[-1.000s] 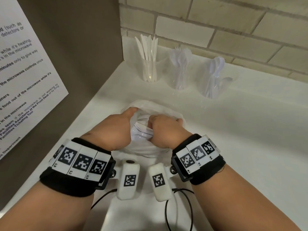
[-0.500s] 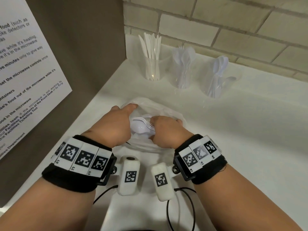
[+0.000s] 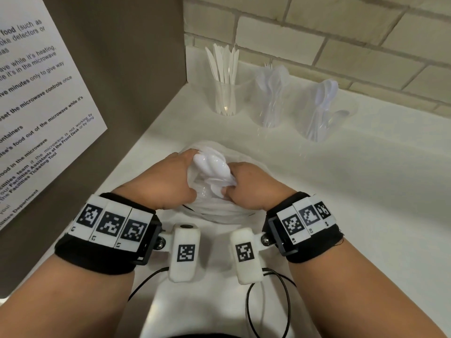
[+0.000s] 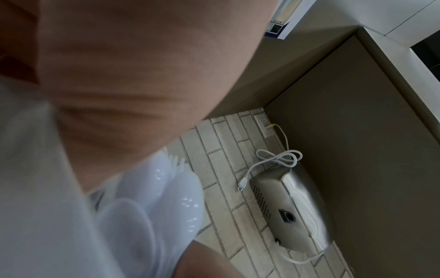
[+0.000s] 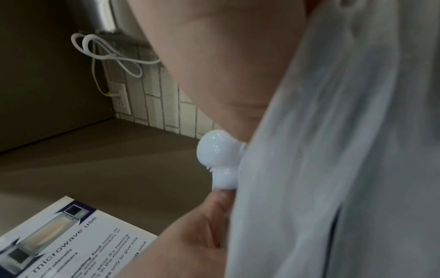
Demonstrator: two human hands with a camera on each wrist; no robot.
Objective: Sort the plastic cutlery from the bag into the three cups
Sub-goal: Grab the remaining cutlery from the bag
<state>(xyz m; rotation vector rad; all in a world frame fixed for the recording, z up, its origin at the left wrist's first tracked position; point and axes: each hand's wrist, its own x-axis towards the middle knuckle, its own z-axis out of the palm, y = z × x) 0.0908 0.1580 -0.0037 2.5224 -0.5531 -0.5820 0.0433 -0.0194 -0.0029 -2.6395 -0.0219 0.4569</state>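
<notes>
A thin white plastic bag (image 3: 219,213) lies on the white counter (image 3: 341,191) in front of me. My left hand (image 3: 188,162) grips the bag's mouth on its left side. My right hand (image 3: 231,181) is curled round the handles of a bunch of white spoons (image 3: 212,167) whose bowls stick up out of the bag. The wrist views show the glossy spoons (image 4: 166,197) (image 5: 219,150) against the bag (image 5: 333,150). At the back stand three clear cups: one with knives (image 3: 225,98), a middle cup (image 3: 271,103) with spoons and a fork, a right cup (image 3: 319,115) with spoons.
A brown side panel with a printed microwave notice (image 3: 36,106) closes off the left. A brick wall (image 3: 341,45) runs behind the cups. Black cables (image 3: 268,301) hang near my body. A steel appliance (image 4: 290,210) with a white cord shows in the left wrist view.
The bunch of spoons has come up out of the bag's mouth between my hands. Both hands have shifted slightly away from me; the cups have not moved.
</notes>
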